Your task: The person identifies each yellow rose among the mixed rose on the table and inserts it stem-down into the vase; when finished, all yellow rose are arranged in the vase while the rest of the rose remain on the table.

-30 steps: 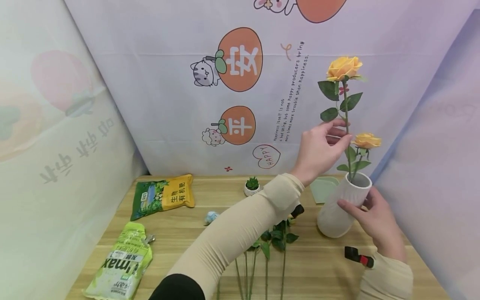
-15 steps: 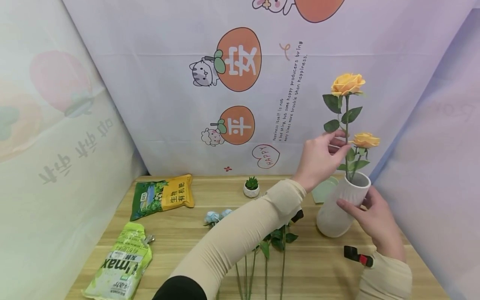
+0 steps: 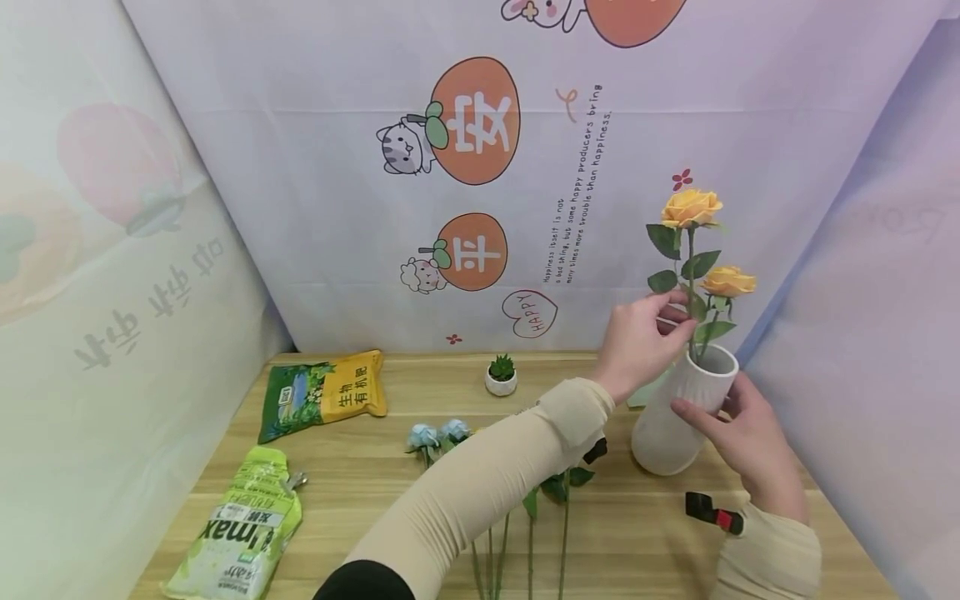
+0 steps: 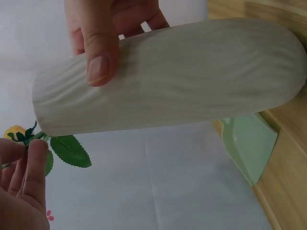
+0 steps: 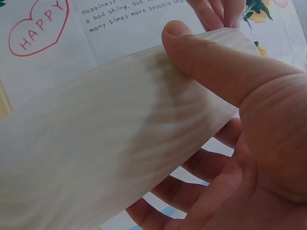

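Note:
My left hand (image 3: pixel 678 315) pinches the green stem of a yellow rose (image 3: pixel 691 207), whose lower end stands inside a white ribbed vase (image 3: pixel 670 421). A second, shorter yellow rose (image 3: pixel 729 282) stands in the same vase. My right hand (image 3: pixel 712 407) grips the vase near its rim and holds it tilted on the wooden table (image 3: pixel 645 542). In the left wrist view the vase (image 4: pixel 182 81) fills the frame, with my left hand's fingers (image 4: pixel 29 167) on the stem beside a leaf (image 4: pixel 70 151). The right wrist view shows my thumb (image 5: pixel 211 60) pressed on the vase (image 5: pixel 96 153).
Two fertiliser bags (image 3: pixel 322 393) (image 3: pixel 238 527) lie at the left. A small potted succulent (image 3: pixel 501 375) stands at the back, blue flowers (image 3: pixel 438 433) and loose green stems (image 3: pixel 531 542) lie mid-table, a black and red clip (image 3: pixel 714 512) sits front right, and a green tray (image 4: pixel 249 143) lies behind the vase.
My left hand has lowered the tall yellow rose deeper into the vase, so its bloom now sits just above the shorter rose. The right hand and vase stayed put.

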### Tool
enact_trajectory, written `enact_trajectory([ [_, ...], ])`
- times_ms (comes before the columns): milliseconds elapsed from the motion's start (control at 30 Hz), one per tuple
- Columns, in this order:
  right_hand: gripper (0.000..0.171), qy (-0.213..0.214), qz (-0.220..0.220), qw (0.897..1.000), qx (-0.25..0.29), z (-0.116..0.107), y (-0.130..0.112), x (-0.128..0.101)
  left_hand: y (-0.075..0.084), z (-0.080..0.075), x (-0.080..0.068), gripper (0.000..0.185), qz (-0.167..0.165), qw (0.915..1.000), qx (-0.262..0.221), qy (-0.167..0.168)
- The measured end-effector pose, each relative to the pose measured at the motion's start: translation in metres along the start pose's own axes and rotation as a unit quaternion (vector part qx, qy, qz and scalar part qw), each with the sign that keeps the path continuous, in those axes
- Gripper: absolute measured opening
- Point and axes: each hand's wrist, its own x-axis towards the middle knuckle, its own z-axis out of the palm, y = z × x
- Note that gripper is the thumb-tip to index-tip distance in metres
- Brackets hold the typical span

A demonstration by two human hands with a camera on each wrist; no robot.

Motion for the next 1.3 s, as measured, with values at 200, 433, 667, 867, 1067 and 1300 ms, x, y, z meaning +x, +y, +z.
enact_trajectory([
  [200,0.088,0.001,-0.002,1.000,-0.006,0.000,0.001,0.000,-0.007,0.007,-0.005,0.020,0.008,0.9999,0.000,-0.013],
  [433,0.086,0.005,-0.008,1.000,-0.013,-0.001,0.001,0.000,-0.012,0.009,-0.009,0.018,-0.002,0.9994,0.006,-0.033],
  [667,0.087,0.003,-0.005,1.000,-0.012,0.000,0.000,-0.001,-0.016,0.010,-0.013,0.015,0.005,0.9986,0.027,-0.046],
  [867,0.088,0.003,-0.003,1.000,-0.015,0.000,0.001,0.000,-0.020,0.009,-0.016,0.019,-0.003,0.9979,0.034,-0.056],
  [1067,0.091,-0.001,0.003,1.000,-0.001,0.001,0.002,0.002,-0.024,0.007,-0.018,0.021,-0.016,0.9974,0.041,-0.056],
  [1300,0.093,-0.007,0.009,1.000,0.008,0.000,0.001,0.003,-0.027,0.004,-0.021,0.023,-0.029,0.9971,0.036,-0.061],
])
